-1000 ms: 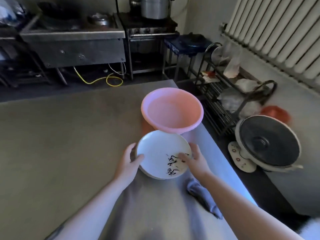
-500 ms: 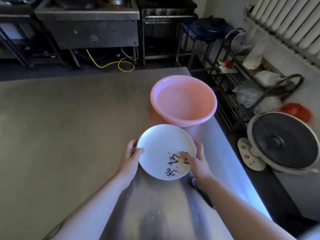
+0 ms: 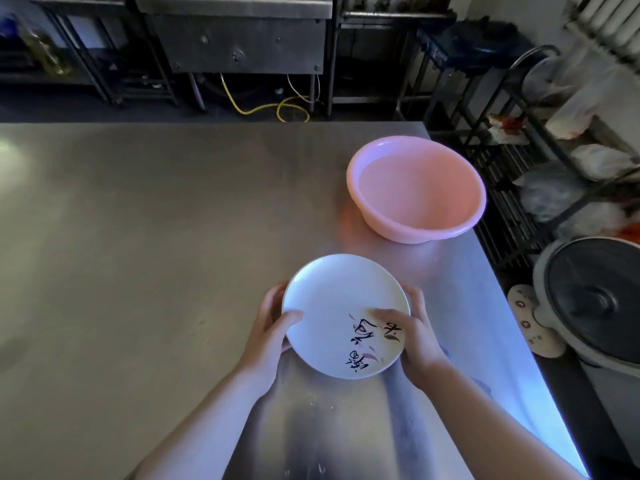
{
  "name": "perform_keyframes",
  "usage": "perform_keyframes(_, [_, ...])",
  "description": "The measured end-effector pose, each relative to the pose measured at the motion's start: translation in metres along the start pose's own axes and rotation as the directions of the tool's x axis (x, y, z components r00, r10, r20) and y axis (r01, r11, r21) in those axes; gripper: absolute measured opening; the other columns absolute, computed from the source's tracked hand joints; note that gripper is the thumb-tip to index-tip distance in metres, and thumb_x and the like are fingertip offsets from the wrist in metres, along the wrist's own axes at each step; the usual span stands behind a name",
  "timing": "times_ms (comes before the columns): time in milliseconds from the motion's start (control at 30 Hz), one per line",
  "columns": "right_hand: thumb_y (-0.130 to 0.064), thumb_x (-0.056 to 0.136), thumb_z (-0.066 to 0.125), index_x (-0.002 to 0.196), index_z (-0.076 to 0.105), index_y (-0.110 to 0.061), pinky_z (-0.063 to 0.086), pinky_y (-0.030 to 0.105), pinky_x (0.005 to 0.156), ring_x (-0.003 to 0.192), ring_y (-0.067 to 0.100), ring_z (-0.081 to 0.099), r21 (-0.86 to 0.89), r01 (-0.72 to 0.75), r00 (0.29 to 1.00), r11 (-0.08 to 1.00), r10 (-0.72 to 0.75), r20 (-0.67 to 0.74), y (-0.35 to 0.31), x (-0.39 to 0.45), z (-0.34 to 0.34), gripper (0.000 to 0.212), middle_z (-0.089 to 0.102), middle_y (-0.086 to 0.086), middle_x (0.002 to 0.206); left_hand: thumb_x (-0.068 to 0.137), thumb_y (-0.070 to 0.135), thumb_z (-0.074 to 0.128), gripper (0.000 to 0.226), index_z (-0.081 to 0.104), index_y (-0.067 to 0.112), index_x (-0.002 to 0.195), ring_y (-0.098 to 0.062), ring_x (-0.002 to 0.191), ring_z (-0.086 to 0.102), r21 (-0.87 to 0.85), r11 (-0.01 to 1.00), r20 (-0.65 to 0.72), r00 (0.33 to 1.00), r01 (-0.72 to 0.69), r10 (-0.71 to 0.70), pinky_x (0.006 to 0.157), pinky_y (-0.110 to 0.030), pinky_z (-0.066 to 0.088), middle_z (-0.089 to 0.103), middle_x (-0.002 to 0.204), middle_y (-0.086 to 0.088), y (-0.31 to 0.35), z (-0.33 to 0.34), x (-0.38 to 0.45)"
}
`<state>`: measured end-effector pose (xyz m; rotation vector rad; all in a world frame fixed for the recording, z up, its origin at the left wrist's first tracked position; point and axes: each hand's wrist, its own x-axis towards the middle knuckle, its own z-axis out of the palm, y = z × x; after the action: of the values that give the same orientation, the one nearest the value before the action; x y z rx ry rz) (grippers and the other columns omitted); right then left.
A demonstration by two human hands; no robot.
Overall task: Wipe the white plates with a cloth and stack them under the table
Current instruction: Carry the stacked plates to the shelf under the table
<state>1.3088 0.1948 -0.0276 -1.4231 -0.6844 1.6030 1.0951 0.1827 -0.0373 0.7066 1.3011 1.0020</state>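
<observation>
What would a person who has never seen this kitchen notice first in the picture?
Most likely the white plate with dark brush writing, near the front of the steel table, held at its rim by the left hand and the right hand. Next comes the pink basin, standing behind it towards the table's right edge. On the floor to the right a round fan lies tilted back.

I see a brushed steel tabletop (image 3: 145, 258) filling most of my view. A pink basin (image 3: 415, 188) stands on it near the far right corner, and small pale crumbs (image 3: 325, 407) speckle the near edge.
</observation>
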Motion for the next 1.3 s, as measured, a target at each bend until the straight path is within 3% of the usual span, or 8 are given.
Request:
perform_keyframes(267, [-0.011,0.055,0.072,0.111,0.052,-0.027,0.058,0.043,0.064,0.082,0.032,0.068,0.022,-0.013,1.0,1.0,0.013,0.005,0.013,-0.018,0.004,0.062,0.062,0.018,0.112,0.064,0.019,0.061,0.052,0.061,0.033,0.114,-0.024,0.108,0.063,-0.102,0.995,-0.128,0.992,-0.023,0.01,0.078,-0.036,0.048,0.069,0.113,0.007,-0.008,-0.001,-0.026])
perform_keyframes(567, [-0.008,0.055,0.073,0.107,0.056,-0.029,0.055,0.053,0.075,0.087,0.034,0.069,-0.099,-0.022,0.974,0.995,0.044,0.223,0.028,-0.041,0.035,0.058,0.067,0.014,0.107,0.062,0.015,0.06,0.054,0.062,0.028,0.114,-0.017,0.098,0.064,-0.218,0.961,-0.384,0.92,-0.171,0.077,0.076,-0.033,0.047,0.07,0.108,0.004,-0.028,-0.029,-0.098])
perform_keyframes(733, [-0.008,0.056,0.073,0.105,0.056,-0.029,0.055,0.053,0.076,0.089,0.032,0.067,-0.186,-0.02,0.91,0.982,0.095,0.404,0.045,-0.061,0.081,0.056,0.065,0.014,0.11,0.059,0.021,0.066,0.053,0.065,0.033,0.111,-0.025,0.105,0.063,-0.239,0.924,-0.598,0.795,-0.3,0.104,0.082,-0.043,0.05,0.069,0.112,0.004,-0.046,-0.065,-0.151])
perform_keyframes(833, [-0.008,0.056,0.072,0.103,0.057,-0.031,0.055,0.054,0.076,0.09,0.032,0.067,-0.239,-0.016,0.851,0.971,0.139,0.506,0.058,-0.086,0.115,0.054,0.064,0.013,0.11,0.058,0.019,0.066,0.047,0.068,0.04,0.1,-0.025,0.102,0.064,-0.223,0.903,-0.71,0.696,-0.366,0.107,0.079,-0.041,0.052,0.07,0.107,0.005,-0.056,-0.089,-0.191])
perform_keyframes(967, [0.002,0.07,0.069,0.113,0.051,-0.026,0.057,0.046,0.059,0.079,0.032,0.067,-0.314,-0.06,0.75,0.947,0.251,0.612,0.087,-0.127,0.164,0.055,0.063,0.016,0.109,0.05,0.032,0.069,0.055,0.066,0.036,0.105,-0.036,0.107,0.062,-0.185,0.894,-0.82,0.566,-0.409,0.089,0.084,-0.056,0.053,0.069,0.111,-0.001,-0.078,-0.126,-0.251])
perform_keyframes(1067, [-0.004,0.061,0.071,0.112,0.048,-0.029,0.054,0.059,0.069,0.081,0.037,0.068,-0.387,-0.033,0.679,0.921,0.305,0.667,0.118,-0.159,0.204,0.062,0.066,0.016,0.106,0.052,0.034,0.069,0.059,0.064,0.033,0.111,-0.037,0.108,0.062,-0.154,0.879,-0.888,0.453,-0.451,0.076,0.084,-0.054,0.052,0.069,0.114,-0.005,-0.098,-0.156,-0.301])
perform_keyframes(1167, [-0.005,0.057,0.07,0.11,0.049,-0.027,0.056,0.059,0.07,0.082,0.037,0.07,-0.425,0.009,0.606,0.905,0.333,0.722,0.155,-0.198,0.244,0.061,0.072,0.011,0.096,0.053,0.034,0.069,0.059,0.064,0.032,0.112,-0.039,0.109,0.06,-0.136,0.869,-0.935,0.351,-0.476,0.046,0.089,-0.057,0.05,0.068,0.115,-0.007,-0.12,-0.188,-0.352])
perform_keyframes(1300, [-0.007,0.058,0.072,0.11,0.054,-0.032,0.054,0.065,0.077,0.098,0.043,0.065,-0.477,0.017,0.534,0.879,0.395,0.747,0.209,-0.262,0.29,0.06,0.065,0.014,0.114,0.05,0.035,0.069,0.063,0.063,0.028,0.113,-0.038,0.11,0.06,-0.158,0.856,-0.959,0.284,-0.493,-0.013,0.085,-0.053,0.052,0.067,0.117,-0.007,-0.148,-0.242,-0.421])
